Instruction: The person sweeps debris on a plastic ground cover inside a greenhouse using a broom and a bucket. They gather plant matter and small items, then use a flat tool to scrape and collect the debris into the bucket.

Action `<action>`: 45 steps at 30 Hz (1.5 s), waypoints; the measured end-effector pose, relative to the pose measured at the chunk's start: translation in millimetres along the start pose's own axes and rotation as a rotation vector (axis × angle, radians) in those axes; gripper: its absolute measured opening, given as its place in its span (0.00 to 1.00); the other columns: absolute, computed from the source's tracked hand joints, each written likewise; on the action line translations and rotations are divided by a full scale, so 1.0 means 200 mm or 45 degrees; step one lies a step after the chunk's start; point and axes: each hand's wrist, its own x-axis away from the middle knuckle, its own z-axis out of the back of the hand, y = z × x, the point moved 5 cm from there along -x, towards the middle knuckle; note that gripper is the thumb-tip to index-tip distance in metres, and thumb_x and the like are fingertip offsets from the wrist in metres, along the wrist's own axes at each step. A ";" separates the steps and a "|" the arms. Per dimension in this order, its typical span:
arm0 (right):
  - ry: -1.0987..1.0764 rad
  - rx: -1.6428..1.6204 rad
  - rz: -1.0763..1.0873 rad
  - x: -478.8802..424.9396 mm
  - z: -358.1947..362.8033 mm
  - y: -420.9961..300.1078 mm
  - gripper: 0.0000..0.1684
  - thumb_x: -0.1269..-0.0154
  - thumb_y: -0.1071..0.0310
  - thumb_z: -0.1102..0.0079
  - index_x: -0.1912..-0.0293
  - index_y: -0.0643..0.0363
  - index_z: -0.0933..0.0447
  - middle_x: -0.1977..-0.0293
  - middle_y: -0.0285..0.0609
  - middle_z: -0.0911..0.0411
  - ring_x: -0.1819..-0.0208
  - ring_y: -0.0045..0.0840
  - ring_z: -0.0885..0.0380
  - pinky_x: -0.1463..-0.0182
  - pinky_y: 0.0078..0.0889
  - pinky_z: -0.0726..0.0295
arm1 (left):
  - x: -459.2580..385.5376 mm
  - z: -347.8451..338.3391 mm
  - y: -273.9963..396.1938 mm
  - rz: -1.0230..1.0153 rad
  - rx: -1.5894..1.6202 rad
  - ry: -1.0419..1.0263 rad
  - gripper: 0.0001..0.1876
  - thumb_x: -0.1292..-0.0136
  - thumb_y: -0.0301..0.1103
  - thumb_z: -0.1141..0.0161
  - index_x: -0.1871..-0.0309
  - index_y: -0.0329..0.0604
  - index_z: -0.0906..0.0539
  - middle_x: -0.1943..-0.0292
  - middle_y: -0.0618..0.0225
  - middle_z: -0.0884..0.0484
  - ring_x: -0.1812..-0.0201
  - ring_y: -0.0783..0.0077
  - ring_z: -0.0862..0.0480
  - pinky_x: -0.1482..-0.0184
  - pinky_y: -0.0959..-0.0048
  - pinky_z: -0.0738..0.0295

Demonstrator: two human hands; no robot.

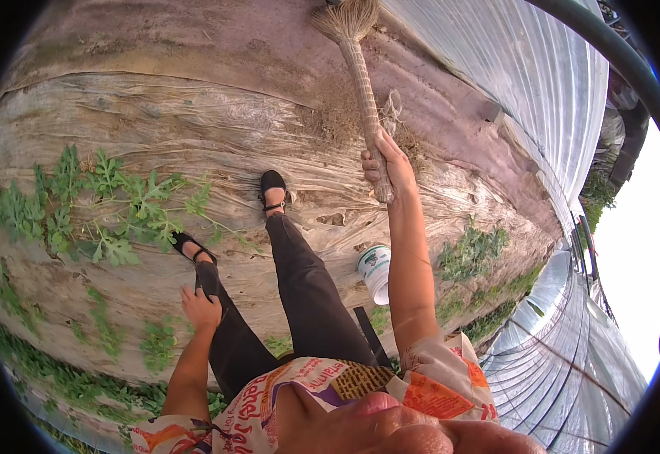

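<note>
My right hand [393,162] grips the lower end of the bound handle of a straw hand broom [364,85], my arm stretched out ahead. The broom's splayed bristles reach the top of the view over brownish ground cover [239,34], where their tips are partly cut off. On my left leg near the knee rests my left hand [201,306], fingers spread and holding nothing. A white plastic bucket [373,269] with green print sits beside my right leg, partly behind my right forearm. Dry plant debris [335,120] lies to the left of the broom handle.
Lobed-leaf vines [142,198], resembling watermelon, spread by my left foot. More leaves [475,249] grow at right. Wrinkled plastic mulch [222,125] covers the soil underfoot. Clear plastic sheeting [511,68] and a curved pipe [608,40] border the right side.
</note>
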 end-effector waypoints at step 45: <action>1.101 0.658 0.040 0.04 1.64 -0.43 0.05 0.39 0.77 0.41 0.69 0.70 0.25 0.79 0.44 0.24 0.85 0.27 0.28 0.83 0.32 0.29 | -0.01 0.01 0.14 0.040 -0.076 -0.095 0.22 0.31 0.39 0.44 0.42 0.31 0.21 0.27 0.46 0.40 0.21 0.46 0.45 0.29 0.51 0.34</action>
